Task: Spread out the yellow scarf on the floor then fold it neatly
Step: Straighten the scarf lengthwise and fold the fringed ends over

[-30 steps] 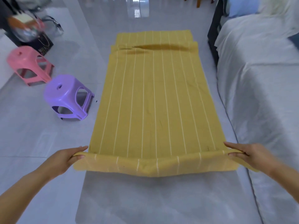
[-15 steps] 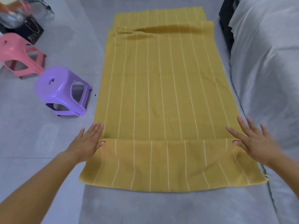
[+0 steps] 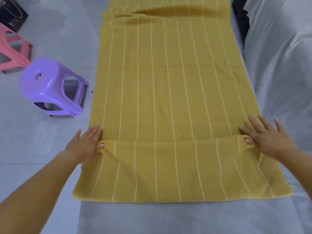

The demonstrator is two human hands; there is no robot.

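The yellow scarf [image 3: 168, 85] with thin white stripes lies lengthwise on the grey floor. Its near end is folded over into a flap [image 3: 168, 168], and a rumpled ridge crosses its far end. My left hand [image 3: 86, 144] is at the flap's left corner and my right hand [image 3: 268, 139] at its right corner. The fingers of both hands lie straight on the lower layer. Each thumb hooks in at the flap's edge, where the cloth bunches and wrinkles around it.
A purple plastic stool [image 3: 52, 88] stands close to the scarf's left edge, a pink stool [image 3: 11, 53] behind it. A dark bag [image 3: 11, 16] sits at the far left. A bed under a grey-white sheet [image 3: 278, 68] borders the scarf's right side.
My hands carried the near end forward, laid it down as a flap and flattened on it. Now the thumbs have closed in on the flap's corners and the cloth wrinkles there.
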